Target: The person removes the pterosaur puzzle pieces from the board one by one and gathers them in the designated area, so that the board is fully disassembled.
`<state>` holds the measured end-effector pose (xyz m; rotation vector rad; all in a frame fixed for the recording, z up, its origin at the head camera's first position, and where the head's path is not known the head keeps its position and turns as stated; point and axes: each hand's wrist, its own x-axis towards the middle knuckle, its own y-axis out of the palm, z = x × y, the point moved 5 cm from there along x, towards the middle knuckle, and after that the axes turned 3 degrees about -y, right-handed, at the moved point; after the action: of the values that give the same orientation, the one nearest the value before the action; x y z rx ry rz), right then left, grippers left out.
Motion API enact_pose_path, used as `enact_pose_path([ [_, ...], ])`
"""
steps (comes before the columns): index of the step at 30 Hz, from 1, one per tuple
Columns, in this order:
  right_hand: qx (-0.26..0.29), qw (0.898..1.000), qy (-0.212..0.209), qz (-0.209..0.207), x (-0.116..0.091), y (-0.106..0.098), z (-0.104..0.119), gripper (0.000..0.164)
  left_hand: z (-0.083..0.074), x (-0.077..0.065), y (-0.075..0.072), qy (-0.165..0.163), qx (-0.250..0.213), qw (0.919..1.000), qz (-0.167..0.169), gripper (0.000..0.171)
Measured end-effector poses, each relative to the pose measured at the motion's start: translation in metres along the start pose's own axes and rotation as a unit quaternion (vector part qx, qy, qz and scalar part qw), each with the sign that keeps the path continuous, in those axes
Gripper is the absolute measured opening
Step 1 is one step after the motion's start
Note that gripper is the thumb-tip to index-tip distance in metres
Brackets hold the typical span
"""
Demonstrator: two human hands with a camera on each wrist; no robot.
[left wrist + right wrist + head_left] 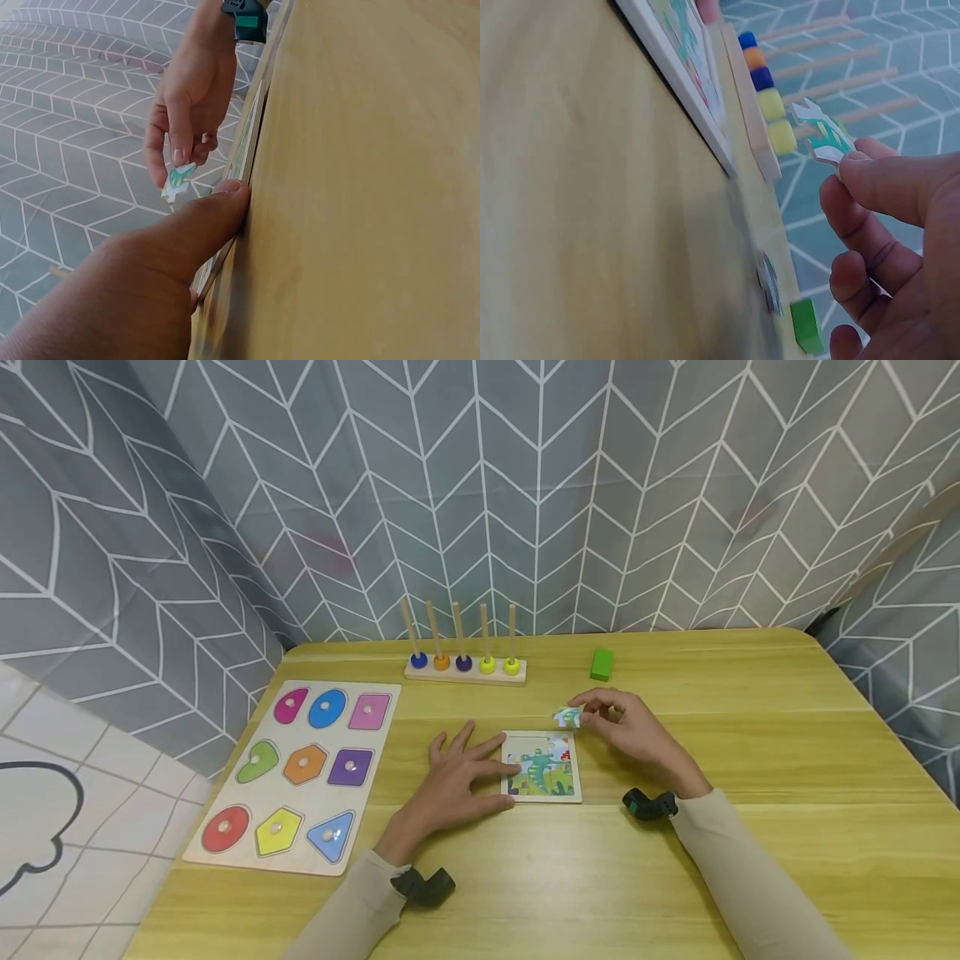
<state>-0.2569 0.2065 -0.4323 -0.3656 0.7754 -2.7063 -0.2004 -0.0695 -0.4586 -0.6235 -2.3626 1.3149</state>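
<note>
A small square jigsaw puzzle with a green dinosaur picture lies flat on the table; the upper part of its tray shows bare wood colour. My left hand rests on its left side with fingers spread, and in the left wrist view the thumb touches the tray's edge. Just above the puzzle's upper right corner, my right hand pinches a jigsaw piece between thumb and fingertips. White and green print shows on the piece, which is held tilted, off the table.
A wooden shape board with knobbed pieces lies at the left. Behind the puzzle stands a peg rack with coloured rings. A green block sits near the back edge, and a small flat piece lies near it in the right wrist view.
</note>
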Motion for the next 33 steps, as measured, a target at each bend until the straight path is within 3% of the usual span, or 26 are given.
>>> enact_pose_path([
  [17,-0.013,0.998,0.008,-0.062,-0.011,-0.036,-0.027,0.022,-0.001,-0.001,0.000,0.006,-0.003,1.0000,-0.006,0.043],
  [33,-0.009,0.996,0.043,-0.082,-0.018,-0.054,-0.048,0.026,0.000,-0.001,0.001,0.003,0.000,1.0000,-0.001,0.043],
])
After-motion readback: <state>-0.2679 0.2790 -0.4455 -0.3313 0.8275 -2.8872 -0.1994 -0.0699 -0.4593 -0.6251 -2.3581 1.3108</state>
